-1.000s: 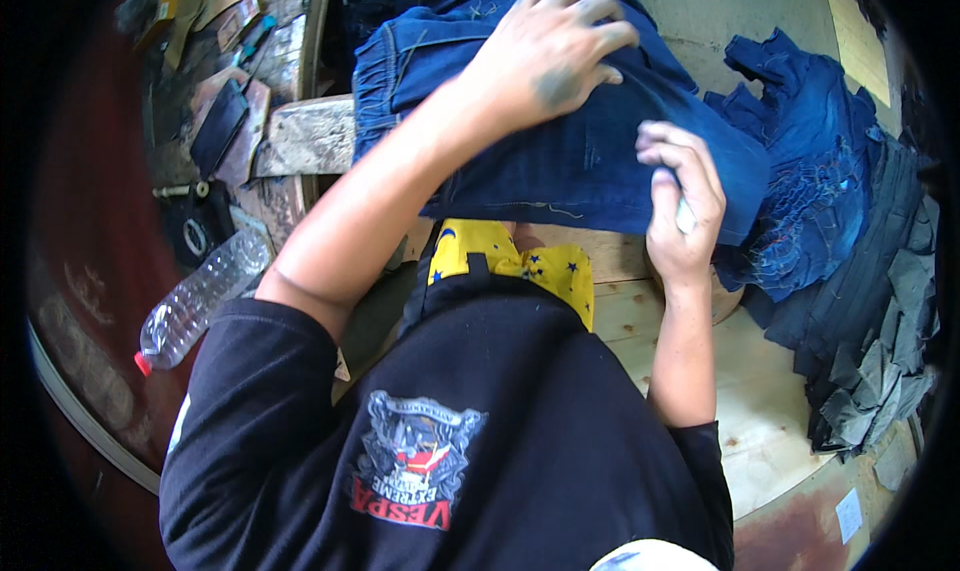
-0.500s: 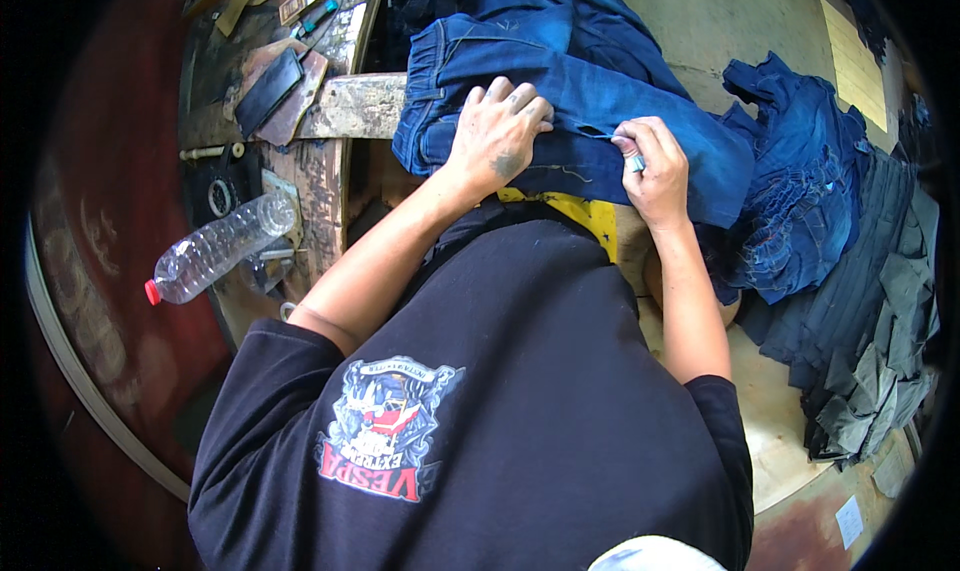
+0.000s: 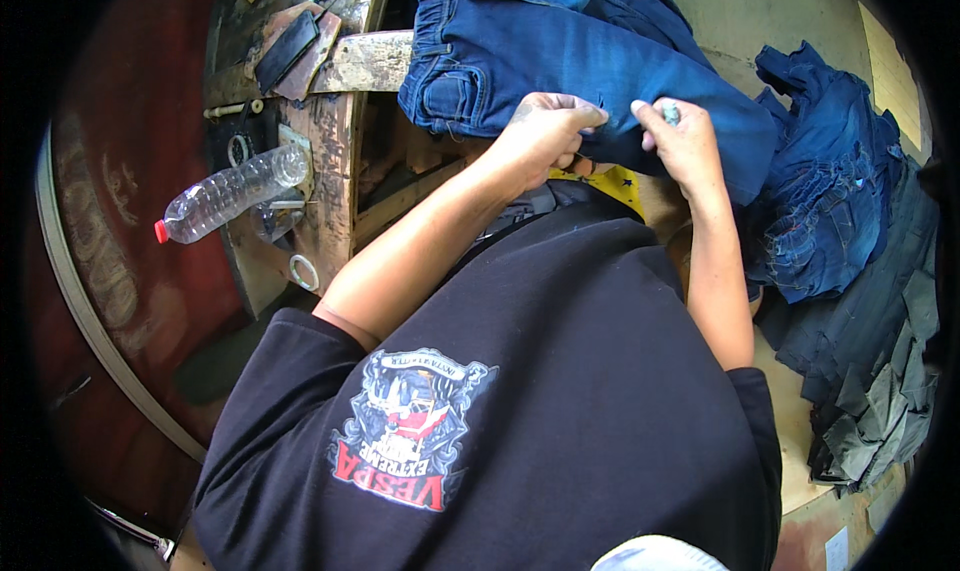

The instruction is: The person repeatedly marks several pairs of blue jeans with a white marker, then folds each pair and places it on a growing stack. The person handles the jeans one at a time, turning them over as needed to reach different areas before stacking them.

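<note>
Two hands pinch one pair of blue jeans (image 3: 560, 56) lying on the counter (image 3: 365, 61): left hand (image 3: 545, 136) clenched on the hem, right hand (image 3: 680, 141) gripping fabric plus a small object, keeping the cloth taut. Plastic bottle (image 3: 230, 191) lies aside.

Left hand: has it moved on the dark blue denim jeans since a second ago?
Yes. The left hand slid off the top of the dark blue denim jeans back to their near edge, close to the right hand.

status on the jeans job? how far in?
Done: can't tell; a heap of denim garments lies to the right. In hand: both hands pinch the near edge of the blue jeans, left hand, right hand holding something small. Left: not visible.
</note>
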The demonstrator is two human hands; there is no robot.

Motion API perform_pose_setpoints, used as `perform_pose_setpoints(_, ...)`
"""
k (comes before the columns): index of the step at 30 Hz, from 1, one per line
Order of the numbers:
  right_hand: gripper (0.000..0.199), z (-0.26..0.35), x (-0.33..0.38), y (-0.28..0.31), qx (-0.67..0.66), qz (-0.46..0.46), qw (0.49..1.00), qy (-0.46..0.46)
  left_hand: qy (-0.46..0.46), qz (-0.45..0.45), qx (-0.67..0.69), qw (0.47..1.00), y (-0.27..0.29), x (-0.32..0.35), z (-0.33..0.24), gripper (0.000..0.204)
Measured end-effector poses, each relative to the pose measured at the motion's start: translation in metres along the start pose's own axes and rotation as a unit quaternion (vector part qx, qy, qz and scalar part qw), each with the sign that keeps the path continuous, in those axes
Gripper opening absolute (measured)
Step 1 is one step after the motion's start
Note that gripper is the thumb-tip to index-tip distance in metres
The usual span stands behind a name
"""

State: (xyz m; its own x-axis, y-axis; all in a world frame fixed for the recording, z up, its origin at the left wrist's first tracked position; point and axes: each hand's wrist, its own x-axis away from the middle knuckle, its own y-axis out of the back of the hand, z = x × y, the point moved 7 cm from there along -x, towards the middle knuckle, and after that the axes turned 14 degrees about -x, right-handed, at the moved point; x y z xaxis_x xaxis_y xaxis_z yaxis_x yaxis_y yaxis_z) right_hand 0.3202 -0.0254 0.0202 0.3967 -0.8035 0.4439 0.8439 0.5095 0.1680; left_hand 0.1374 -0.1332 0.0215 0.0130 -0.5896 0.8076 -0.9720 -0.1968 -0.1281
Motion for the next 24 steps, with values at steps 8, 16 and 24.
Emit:
perform_pose_setpoints(8, 0.035, -0.024, 0.010, 0.006, -0.152, 0.031, 0.986, 0.055, -0.068, -0.036, -0.107, 0.991, -0.002, 0.006, 0.003, 0.017)
perform_pose_setpoints(16, 0.040, -0.015, 0.017, 0.008, -0.155, 0.049, 0.980, 0.116, -0.091, -0.094, -0.057, 0.990, 0.002, 0.015, 0.012, 0.016)
perform_pose_setpoints(24, 0.039, -0.017, 0.019, 0.007, -0.158, 0.069, 0.977, 0.123, -0.081, -0.062, -0.082, 0.991, 0.009, 0.009, 0.020, 0.014)
